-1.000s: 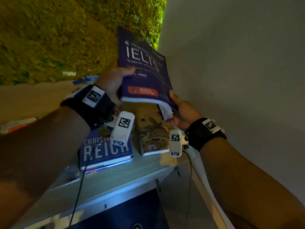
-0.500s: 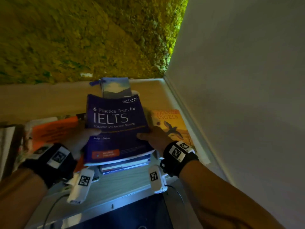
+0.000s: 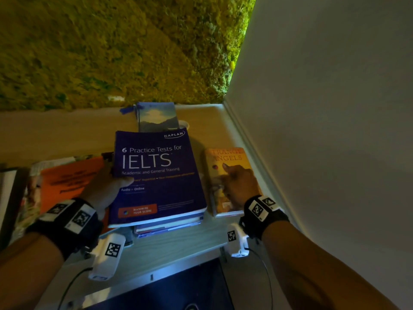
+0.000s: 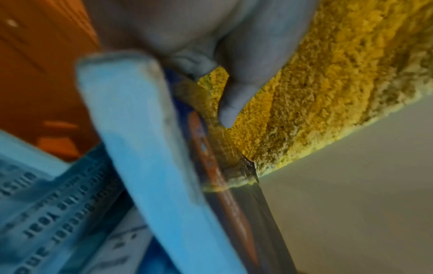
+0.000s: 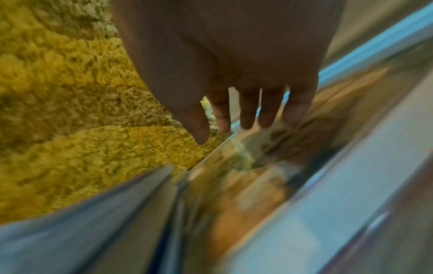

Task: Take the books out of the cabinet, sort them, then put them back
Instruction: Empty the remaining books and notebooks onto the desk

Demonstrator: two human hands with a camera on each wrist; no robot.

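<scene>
The purple IELTS book (image 3: 154, 175) is now lying flat on top of a small stack of books (image 3: 167, 227) at the near middle of the desk (image 3: 178, 247); a second ago it was being held up in the air by both hands, and half a second ago it was just coming down onto the stack.

The left hand (image 3: 105, 189) is gripping the book's left edge, thumb curled over the cover; the left wrist view is showing the thumb (image 4: 234, 103) lying along the cover beside the page block.

The right hand (image 3: 239, 186) has let go of the IELTS book and is moving right, onto the orange "Strange Angels" paperback (image 3: 228, 182) lying just right of the stack. Its fingers (image 5: 248, 111) are extended and holding nothing; the right wrist view is motion-blurred, so whether they are touching the cover yet is probably not decidable.

Farther back a landscape-cover book (image 3: 157, 117) is lying flat; an orange booklet (image 3: 71, 180) is lying to the left.

Reading: sorting is under way on the desk, one book placed, the paperback likely next. Nothing is going back to the cabinet yet.
</scene>
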